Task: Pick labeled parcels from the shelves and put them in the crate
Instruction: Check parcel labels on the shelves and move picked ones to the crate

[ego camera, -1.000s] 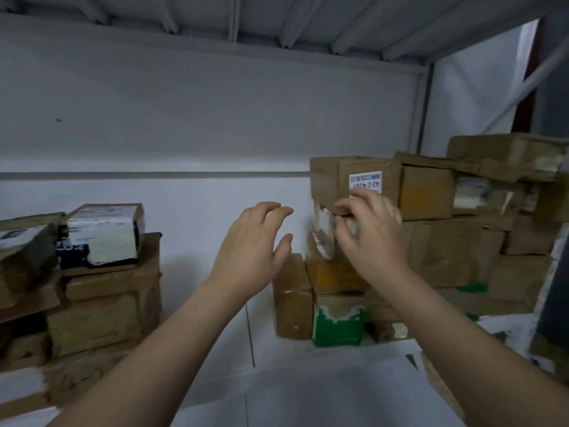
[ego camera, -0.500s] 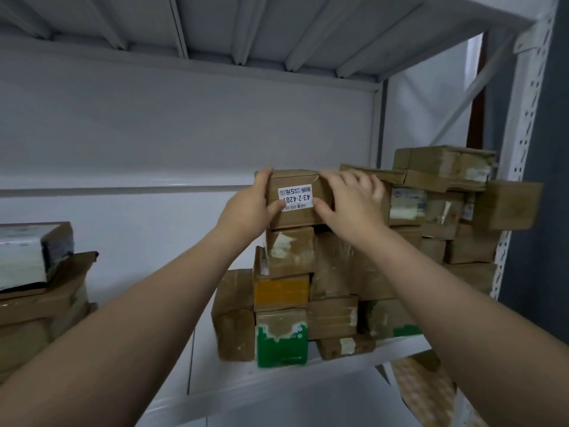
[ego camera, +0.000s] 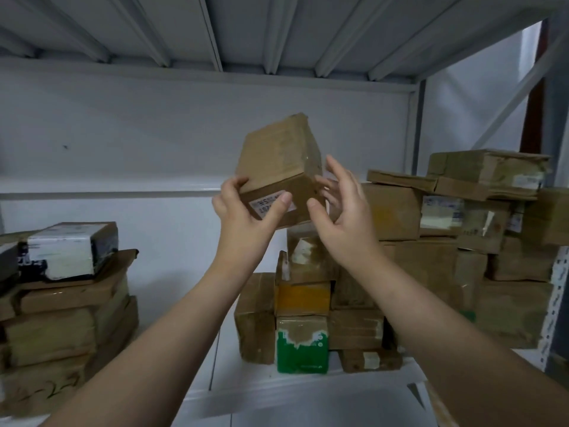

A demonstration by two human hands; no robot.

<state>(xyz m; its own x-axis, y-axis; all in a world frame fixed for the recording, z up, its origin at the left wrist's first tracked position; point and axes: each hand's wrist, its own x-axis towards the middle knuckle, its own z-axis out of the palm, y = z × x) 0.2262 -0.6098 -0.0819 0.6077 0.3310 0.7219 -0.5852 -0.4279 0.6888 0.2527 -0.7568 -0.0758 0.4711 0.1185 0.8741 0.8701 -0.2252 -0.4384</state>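
A brown cardboard parcel (ego camera: 277, 155) with a white label (ego camera: 264, 207) on its near face is held tilted in the air, above the parcel stack. My left hand (ego camera: 243, 220) grips its lower left corner, thumb pressed on the label. My right hand (ego camera: 341, 223) is at the parcel's right side with its fingers spread apart; only the thumb tip seems to touch the lower right corner. No crate is in view.
A stack of brown parcels (ego camera: 400, 211) fills the right of the white shelf (ego camera: 308, 396), with a green-and-white parcel (ego camera: 301, 346) at its front. More parcels (ego camera: 61, 303) are piled at left. The shelf above (ego camera: 277, 32) is close overhead. A perforated upright (ego camera: 557, 288) stands at right.
Both hands reached to the labeled parcel on top of the stack and took hold of it. It has since been lifted and tilted, and my right hand's fingers have spread away from it.
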